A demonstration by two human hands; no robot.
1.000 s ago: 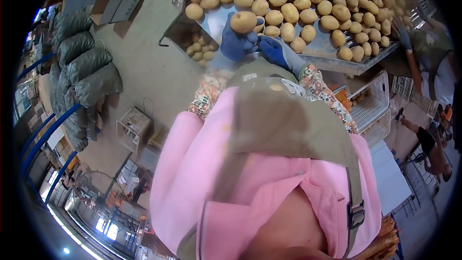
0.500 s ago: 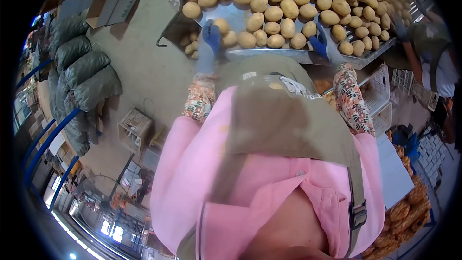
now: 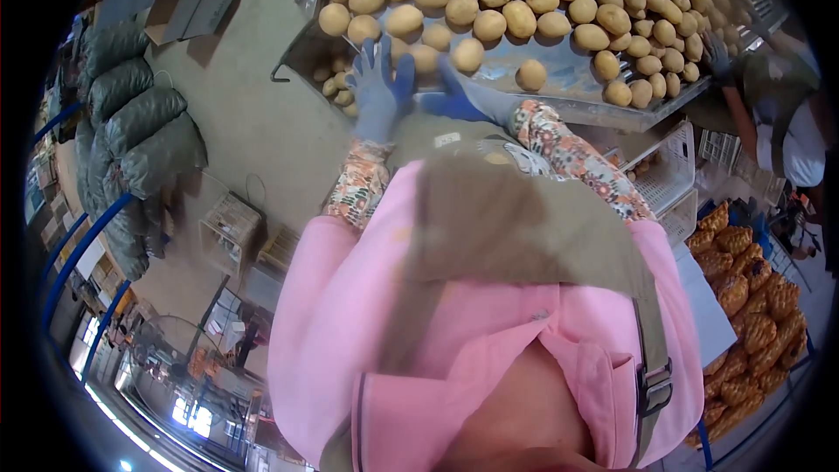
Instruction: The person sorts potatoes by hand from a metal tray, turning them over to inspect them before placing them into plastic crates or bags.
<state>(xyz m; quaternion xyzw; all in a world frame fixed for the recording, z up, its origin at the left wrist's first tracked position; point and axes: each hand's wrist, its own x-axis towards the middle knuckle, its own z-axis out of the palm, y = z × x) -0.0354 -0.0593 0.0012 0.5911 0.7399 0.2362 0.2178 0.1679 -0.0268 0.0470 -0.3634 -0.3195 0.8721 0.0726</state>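
Many potatoes (image 3: 462,8) lie on a metal sorting table (image 3: 577,107) at the top of the view. At the table's near left corner is my left hand (image 3: 379,87), in a grey and blue glove, its fingers spread beside some potatoes. My right hand (image 3: 463,98), gloved alike, reaches across along the near edge with its fingers towards the left hand. It is open, close to a few potatoes between the two hands. One potato (image 3: 531,75) lies apart, to the right of my right hand. Smaller potatoes (image 3: 336,86) sit lower, under the left corner.
Full green sacks (image 3: 150,118) and an open cardboard box (image 3: 194,2) stand on the floor at left. Plastic crates (image 3: 230,232) are below them. A co-worker's gloved hand (image 3: 718,58) is at the table's right end. Orange net bags (image 3: 753,323) are piled at right.
My right hand has swept left along the near edge, and several potatoes there are gone from their places. My left hand's fingers have spread. The view has shifted slightly.
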